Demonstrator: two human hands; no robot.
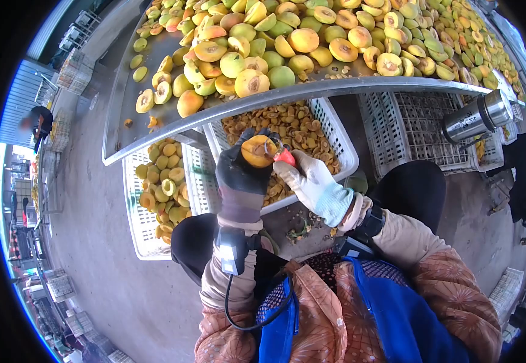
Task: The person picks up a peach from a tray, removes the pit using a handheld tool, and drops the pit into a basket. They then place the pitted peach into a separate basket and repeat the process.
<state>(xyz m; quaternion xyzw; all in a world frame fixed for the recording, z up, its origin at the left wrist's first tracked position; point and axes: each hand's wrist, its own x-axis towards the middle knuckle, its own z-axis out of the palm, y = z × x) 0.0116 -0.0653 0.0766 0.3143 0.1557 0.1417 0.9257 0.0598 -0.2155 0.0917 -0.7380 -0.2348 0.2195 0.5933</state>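
Note:
A yellow peach half (254,152) rests in my left hand (242,175), which wears a dark glove and has its fingers closed round the fruit. My right hand (308,181), in a white glove, grips the red handle of a small pitting tool (285,158). Its thin metal end touches the cut face of the peach half. Below both hands stands a white plastic crate (343,140) of brownish fruit scraps or pits. Above them is a metal table (214,116) heaped with halved peaches (251,83).
Left of my knees, another white crate (131,206) holds peach halves. Stacked crates (390,133) stand at the right, with a steel flask (475,118) on them. A person (41,121) is far left; another person's dark clothing (520,175) shows at right.

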